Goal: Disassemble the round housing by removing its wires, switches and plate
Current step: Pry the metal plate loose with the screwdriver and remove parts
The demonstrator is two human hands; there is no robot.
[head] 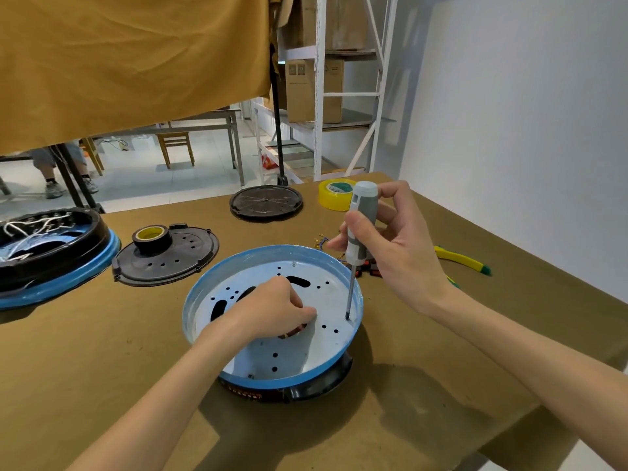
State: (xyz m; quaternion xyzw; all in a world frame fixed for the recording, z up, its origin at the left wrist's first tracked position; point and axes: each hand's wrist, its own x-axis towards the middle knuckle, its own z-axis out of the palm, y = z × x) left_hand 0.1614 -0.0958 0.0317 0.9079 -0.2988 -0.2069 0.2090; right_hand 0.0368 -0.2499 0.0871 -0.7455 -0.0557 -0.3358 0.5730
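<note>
On table (102,362), right hand (401,253) gripping screwdriver (360,232) upright, tip touching housing (272,375) plate (299,348); left hand (275,307) curled, fingers hooking into plate's center opening.

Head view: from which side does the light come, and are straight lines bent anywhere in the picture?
Head view: shadows of the round housing and both arms fall toward the near right on the table, so light comes from the far left; the wide lens bows the shelf uprights and the table's edges; the right hand on the screwdriver looks sharp.
</note>
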